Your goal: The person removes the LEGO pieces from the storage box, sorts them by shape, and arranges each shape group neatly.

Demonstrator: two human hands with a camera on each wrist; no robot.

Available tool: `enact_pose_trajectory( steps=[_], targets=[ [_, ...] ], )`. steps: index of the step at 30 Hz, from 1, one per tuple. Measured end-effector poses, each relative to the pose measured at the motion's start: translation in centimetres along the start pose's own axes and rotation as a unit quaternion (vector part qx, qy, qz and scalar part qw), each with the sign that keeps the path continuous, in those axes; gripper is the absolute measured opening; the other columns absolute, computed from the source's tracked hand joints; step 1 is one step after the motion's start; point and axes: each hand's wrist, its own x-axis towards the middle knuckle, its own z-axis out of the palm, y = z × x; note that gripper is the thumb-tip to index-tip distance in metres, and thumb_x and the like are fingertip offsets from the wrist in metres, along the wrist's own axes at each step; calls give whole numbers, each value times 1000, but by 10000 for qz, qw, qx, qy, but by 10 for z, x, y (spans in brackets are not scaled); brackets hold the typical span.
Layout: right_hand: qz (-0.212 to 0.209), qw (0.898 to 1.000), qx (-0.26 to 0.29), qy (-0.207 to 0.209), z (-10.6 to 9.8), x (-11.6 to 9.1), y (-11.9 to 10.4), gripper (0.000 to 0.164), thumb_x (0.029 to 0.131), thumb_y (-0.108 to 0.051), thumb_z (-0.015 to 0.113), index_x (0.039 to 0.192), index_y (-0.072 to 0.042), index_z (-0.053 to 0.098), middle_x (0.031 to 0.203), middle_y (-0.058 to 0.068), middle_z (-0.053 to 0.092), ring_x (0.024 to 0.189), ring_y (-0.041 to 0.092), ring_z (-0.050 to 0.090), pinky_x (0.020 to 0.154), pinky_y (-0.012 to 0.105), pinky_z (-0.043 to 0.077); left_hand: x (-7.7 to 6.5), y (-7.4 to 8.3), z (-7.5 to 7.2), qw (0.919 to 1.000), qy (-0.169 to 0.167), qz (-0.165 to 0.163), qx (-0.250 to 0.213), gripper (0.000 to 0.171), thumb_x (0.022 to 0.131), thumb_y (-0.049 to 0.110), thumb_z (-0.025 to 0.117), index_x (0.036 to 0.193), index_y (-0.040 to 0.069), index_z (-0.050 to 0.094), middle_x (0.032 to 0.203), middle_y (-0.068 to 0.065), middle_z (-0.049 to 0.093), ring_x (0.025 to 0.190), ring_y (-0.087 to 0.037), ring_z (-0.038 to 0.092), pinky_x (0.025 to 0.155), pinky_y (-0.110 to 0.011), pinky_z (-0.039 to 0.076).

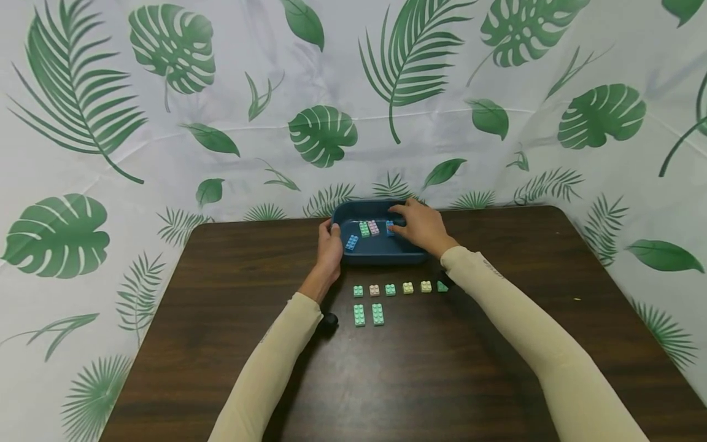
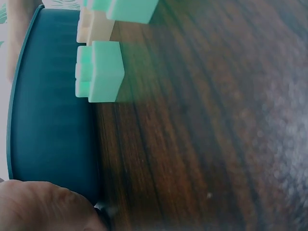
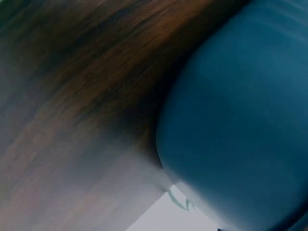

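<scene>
A dark blue tray (image 1: 381,259) stands at the table's far side. My left hand (image 1: 329,248) grips its left end, thumb over the rim; part of that hand (image 2: 45,207) shows beside the tray wall in the left wrist view. Over the tray's right side reaches my right hand (image 1: 421,226), thumb and index finger spread around a blue brick (image 1: 390,227). Inside the tray also lie another blue brick (image 1: 351,242), a mint green brick (image 1: 364,229) and a pink brick (image 1: 373,228). The right wrist view shows the tray's outer wall (image 3: 236,115) but no fingers.
In front of the tray runs a row of small bricks, including a pink one (image 1: 374,290) and a yellow one (image 1: 407,288). A green piece (image 1: 442,286) ends it near my right sleeve. Two longer mint bricks, one left (image 1: 359,315), one right (image 1: 378,314), lie nearer. A leaf-print curtain (image 1: 331,80) hangs behind.
</scene>
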Motion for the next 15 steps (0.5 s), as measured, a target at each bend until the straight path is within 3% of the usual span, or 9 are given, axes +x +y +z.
enact_pose_trajectory(
  steps=[5,15],
  targets=[
    [-36,9992,-393,-64,4,2,0,59,95,-52,76,147,-26,64,106,10,56,61,22,48,50,34,36,-2,4,0,10000,51,-53,32,48,117,31,33,161,13,30,166,-15,36,154,-31,34,131,-50,24],
    [-19,9984,-519,-206,6,2,-1,51,96,-51,76,141,-29,69,108,11,55,61,22,51,48,34,39,-4,3,0,9999,32,12,95,48,117,30,33,162,12,30,166,-15,36,154,-30,35,130,-50,26]
  ],
)
